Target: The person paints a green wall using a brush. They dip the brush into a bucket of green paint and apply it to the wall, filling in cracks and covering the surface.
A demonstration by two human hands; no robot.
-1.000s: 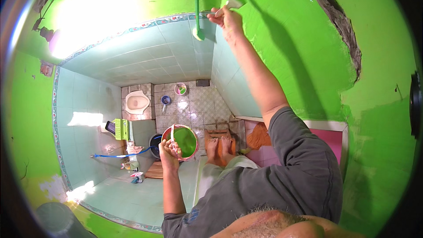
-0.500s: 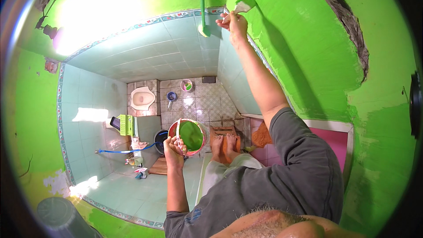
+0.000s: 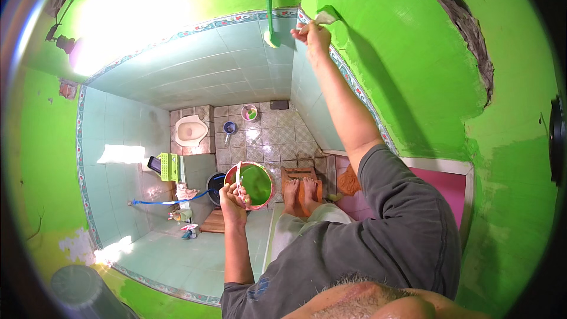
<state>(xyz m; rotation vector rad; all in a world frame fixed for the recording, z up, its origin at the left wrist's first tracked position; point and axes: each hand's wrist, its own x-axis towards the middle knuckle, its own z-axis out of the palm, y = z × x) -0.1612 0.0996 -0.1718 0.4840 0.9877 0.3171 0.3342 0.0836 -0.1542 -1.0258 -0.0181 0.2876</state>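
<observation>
My right hand (image 3: 314, 36) is closed on the handle of a paintbrush (image 3: 325, 18), its bristles against the bright green wall (image 3: 390, 53) just above the patterned tile border (image 3: 348, 77). The brush and arm cast a long shadow down that wall. Lower down, my left hand (image 3: 235, 198) grips the pale handle of a paint bucket (image 3: 273, 192), fingers curled at its rim. Green paint (image 3: 255, 185) shows inside the bucket. Part of the brush handle is hidden by my fingers.
My bare feet stand on an orange-brown wooden stool (image 3: 300, 174). Below are a squat toilet (image 3: 191, 132), a blue dipper (image 3: 230, 127), a small tub (image 3: 250, 112) and a dark bucket (image 3: 215, 184) with a blue hose (image 3: 171, 202). A green pipe (image 3: 269, 12) runs down the far wall.
My right hand has moved slightly down with the paintbrush, bringing the bristles lower on the green wall near the tile border. The left hand and bucket stay nearly in place.
</observation>
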